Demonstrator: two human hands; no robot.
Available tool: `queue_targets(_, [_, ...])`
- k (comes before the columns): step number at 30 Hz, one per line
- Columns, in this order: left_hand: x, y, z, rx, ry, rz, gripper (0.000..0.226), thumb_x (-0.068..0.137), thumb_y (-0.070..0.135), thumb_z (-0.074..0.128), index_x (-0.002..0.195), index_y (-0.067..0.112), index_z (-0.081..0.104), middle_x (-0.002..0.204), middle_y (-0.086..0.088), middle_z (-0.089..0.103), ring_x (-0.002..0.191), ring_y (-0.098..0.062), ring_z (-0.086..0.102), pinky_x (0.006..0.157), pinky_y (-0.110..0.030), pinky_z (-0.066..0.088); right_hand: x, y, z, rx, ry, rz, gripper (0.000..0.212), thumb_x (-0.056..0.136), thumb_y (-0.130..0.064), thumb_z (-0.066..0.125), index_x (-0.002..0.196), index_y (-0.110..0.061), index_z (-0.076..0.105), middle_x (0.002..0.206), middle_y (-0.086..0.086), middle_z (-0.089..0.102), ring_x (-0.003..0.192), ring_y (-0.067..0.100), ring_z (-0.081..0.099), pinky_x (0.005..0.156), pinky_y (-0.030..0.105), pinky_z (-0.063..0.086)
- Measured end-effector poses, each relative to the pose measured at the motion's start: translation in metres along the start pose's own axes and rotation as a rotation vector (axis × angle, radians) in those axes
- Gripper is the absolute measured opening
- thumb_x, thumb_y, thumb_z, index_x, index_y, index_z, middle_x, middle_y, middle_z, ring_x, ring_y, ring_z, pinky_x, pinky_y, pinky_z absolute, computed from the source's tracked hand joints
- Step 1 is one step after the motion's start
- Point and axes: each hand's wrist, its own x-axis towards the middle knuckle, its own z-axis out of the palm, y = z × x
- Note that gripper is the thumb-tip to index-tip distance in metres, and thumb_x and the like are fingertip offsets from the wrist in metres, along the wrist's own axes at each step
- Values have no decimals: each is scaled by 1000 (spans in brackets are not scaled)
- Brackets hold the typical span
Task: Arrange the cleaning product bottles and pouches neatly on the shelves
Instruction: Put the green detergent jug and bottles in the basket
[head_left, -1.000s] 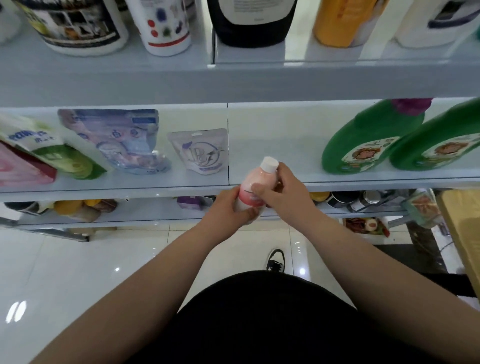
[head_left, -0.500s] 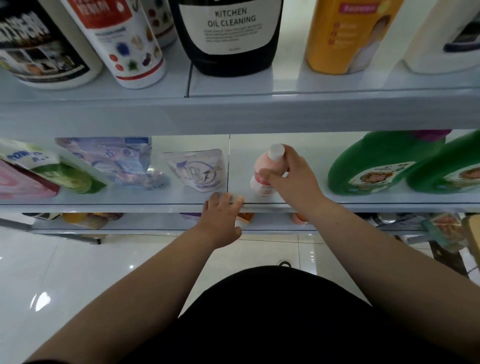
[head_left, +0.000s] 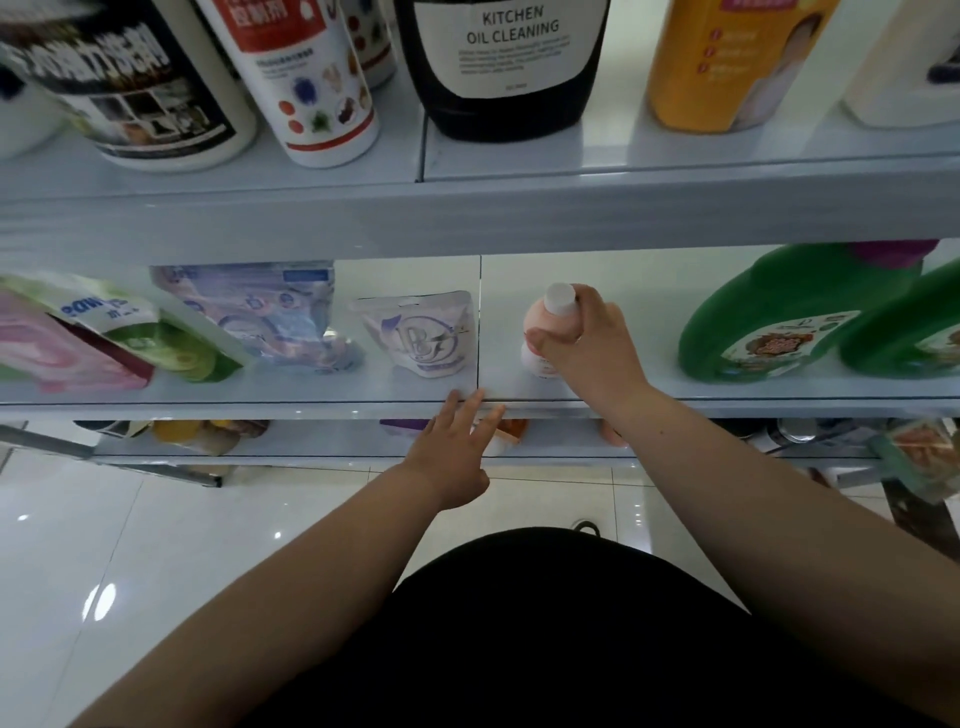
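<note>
All fingers of the right hand (head_left: 592, 353) were clamped on the pink bottle (head_left: 543, 325), upright just right of the white pouch (head_left: 426, 338); the left hand (head_left: 452, 457), fingers spread, touched the shelf edge (head_left: 260, 410) below that pouch. Placing, seemingly; next, a clean release.

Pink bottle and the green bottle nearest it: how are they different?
The pink bottle is small with a white cap; the green bottle is bigger with a purple cap. The right hand grips the pink bottle; no hand touches the green bottle. Both are on one shelf.
</note>
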Motion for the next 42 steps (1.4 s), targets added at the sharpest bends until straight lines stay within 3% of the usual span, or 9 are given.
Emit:
queue_targets(4, [-12,-5,-1,19,3,30,82,93,29,57,160,26,11,169,-5,4,156,-31,-1,124,-52,18,-5,-2,0,44,-26,58,74,88,-44,72,149,-28,33,140,7,44,117,24,50,100,36,44])
queue_targets(8, [-31,0,-4,-22,43,55,69,94,31,54,157,24,26,157,-8,37,143,-32,35,115,-50,37,-42,5,-5,-21,-31,161,72,94,-37,65,154,-23,27,139,7,41,114,24,52,97,37,46])
queue_targets(12, [-52,11,1,-52,72,94,49,95,33,49,143,24,46,134,-6,59,117,-29,57,91,-43,53,-102,21,-14,-321,-220,139,34,94,-30,58,127,-23,59,115,1,65,101,22,62,86,36,52])
queue_targets(14, [-61,21,7,-100,74,123,45,97,35,49,141,25,50,133,-2,59,117,-26,57,90,-40,53,-130,27,-19,-442,-367,125,28,95,-33,58,122,-25,62,107,-5,68,100,17,62,87,36,53])
queue_targets(18, [-70,50,20,-183,40,198,40,97,36,52,137,28,54,133,4,60,121,-19,56,98,-37,50,-176,46,-33,-630,-584,100,33,98,-44,54,128,-31,58,111,-9,65,102,13,59,85,34,51])
queue_targets(28, [-39,149,-3,-379,86,186,49,96,35,58,143,31,46,134,7,57,120,-11,55,99,-31,47,-184,110,-115,-627,-506,87,38,100,-46,51,134,-31,55,121,-5,63,108,14,58,80,31,46])
queue_targets(37, [54,249,-99,-751,429,-25,107,77,33,85,159,26,15,153,-6,35,132,-20,45,110,-39,42,-135,153,-213,-605,-587,-68,37,101,-42,53,134,-27,56,123,-4,63,111,17,59,82,31,46])
queue_targets(40, [86,269,-124,-839,455,-33,110,69,30,92,155,21,23,150,-6,40,133,-20,45,112,-40,41,-127,162,-240,-603,-607,-112,36,100,-41,54,133,-26,57,122,-4,64,108,16,60,85,34,51])
queue_targets(42, [101,276,-130,-908,450,-59,99,67,25,93,145,18,32,134,-1,52,120,-20,54,103,-39,49,-121,169,-255,-576,-608,-110,36,99,-41,55,131,-26,58,119,-5,65,106,14,61,87,34,53])
